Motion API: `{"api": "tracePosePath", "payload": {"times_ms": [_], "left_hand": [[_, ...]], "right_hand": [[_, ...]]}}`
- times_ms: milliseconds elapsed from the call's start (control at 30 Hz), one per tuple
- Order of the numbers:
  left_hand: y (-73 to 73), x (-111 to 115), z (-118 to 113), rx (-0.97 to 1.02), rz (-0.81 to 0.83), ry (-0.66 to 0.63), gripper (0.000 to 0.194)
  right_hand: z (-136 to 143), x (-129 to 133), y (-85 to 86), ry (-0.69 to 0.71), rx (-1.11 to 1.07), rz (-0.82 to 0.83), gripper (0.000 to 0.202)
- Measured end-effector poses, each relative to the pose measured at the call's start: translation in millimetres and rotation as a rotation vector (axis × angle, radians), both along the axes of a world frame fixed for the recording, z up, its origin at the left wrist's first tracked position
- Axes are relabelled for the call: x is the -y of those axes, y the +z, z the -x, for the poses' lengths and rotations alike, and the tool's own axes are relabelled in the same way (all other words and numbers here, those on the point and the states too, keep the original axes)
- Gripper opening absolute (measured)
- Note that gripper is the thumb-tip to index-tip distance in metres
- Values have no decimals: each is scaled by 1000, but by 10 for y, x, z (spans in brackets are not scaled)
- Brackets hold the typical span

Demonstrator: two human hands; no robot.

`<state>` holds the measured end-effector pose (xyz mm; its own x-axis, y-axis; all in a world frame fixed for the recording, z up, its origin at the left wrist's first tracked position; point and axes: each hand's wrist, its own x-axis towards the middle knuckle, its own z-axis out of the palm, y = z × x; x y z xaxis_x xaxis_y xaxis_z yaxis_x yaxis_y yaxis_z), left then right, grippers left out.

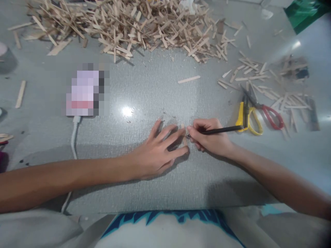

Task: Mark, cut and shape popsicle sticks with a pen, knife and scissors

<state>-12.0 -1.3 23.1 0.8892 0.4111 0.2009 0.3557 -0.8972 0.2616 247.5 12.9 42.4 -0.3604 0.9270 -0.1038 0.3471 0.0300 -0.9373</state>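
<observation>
My left hand point(165, 146) lies palm down with its fingers spread. Two of its fingertips rest on a short wooden craft stick point(182, 126), which they partly hide. A slim black pen point(222, 130) is pinched in my right hand point(210, 137), its thin tip down at the stick and its back end pointing right. The fingertips of both hands almost meet there.
A big heap of wooden sticks point(144, 27) runs along the back. Yellow-handled scissors point(254, 122) and a red-handled tool point(274, 117) lie to the right beside scattered sticks point(289, 101). A blurred-out device point(84, 91) with a white cable point(74, 137) is at left. One loose stick point(189, 79) lies ahead.
</observation>
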Motion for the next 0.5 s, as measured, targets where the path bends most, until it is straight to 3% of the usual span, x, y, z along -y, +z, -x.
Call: {"api": "tracePosePath", "payload": {"times_ms": [267, 500], "left_hand": [[18, 1, -1, -13, 7, -4, 46], [18, 8, -5, -4, 5, 9, 43]], "right_hand": [[53, 9, 30, -63, -19, 73, 53], [51, 10, 44, -57, 16, 40, 56]]}}
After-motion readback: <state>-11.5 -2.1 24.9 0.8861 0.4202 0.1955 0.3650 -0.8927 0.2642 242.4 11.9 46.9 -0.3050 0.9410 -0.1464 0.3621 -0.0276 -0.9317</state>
